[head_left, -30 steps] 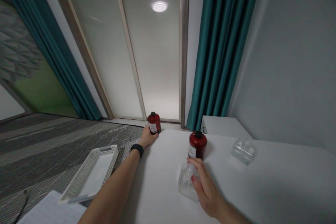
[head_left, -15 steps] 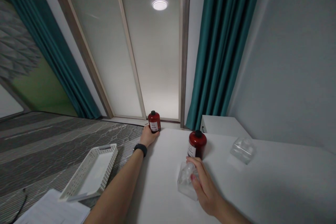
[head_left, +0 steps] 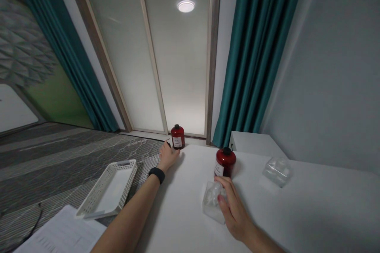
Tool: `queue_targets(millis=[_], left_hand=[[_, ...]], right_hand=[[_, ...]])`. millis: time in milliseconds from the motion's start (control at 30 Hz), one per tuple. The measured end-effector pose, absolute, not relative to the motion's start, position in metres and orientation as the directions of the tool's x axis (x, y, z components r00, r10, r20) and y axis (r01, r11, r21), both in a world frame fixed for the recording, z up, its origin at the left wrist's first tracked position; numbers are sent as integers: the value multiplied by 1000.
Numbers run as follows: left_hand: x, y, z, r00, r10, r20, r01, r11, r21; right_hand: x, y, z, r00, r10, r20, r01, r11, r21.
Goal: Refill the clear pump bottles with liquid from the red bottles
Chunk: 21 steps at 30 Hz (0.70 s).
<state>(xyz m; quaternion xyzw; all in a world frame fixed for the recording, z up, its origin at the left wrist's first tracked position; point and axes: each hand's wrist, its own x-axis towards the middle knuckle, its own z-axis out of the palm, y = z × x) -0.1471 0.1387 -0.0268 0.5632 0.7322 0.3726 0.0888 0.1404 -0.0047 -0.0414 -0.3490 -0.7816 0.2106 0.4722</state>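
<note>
At the table's far left corner stands a red bottle (head_left: 177, 137) with a black cap and white label. My left hand (head_left: 168, 155), with a dark band at the wrist, is just in front of it, thumb and fingers apart and not wrapped round it. A second red bottle (head_left: 226, 162) stands upright nearer the middle. Just in front of that bottle, my right hand (head_left: 236, 213) curls its fingers and thumb over a clear container (head_left: 212, 205), partly hidden under the hand. Another clear container (head_left: 278, 170) lies on the table to the right.
The white table (head_left: 184, 213) has its left edge under my left arm. Beyond that edge are a white perforated basket (head_left: 107, 189) and printed paper (head_left: 63, 233) over grey patterned carpet (head_left: 74, 146). A white cabinet (head_left: 255, 144) and green curtain (head_left: 246, 59) stand behind the table.
My left hand has loosened from the far red bottle and drawn slightly back towards me; the bottle stays standing. My right hand keeps hold of the clear container. The view has shifted slightly.
</note>
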Motion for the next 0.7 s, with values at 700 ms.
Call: queue_targets(millis=[700], left_hand=[[-53,15,2,641,720,265,177,-475,862]], right_hand=[[163,-25,-17,-319,883,344,419,457,-784]])
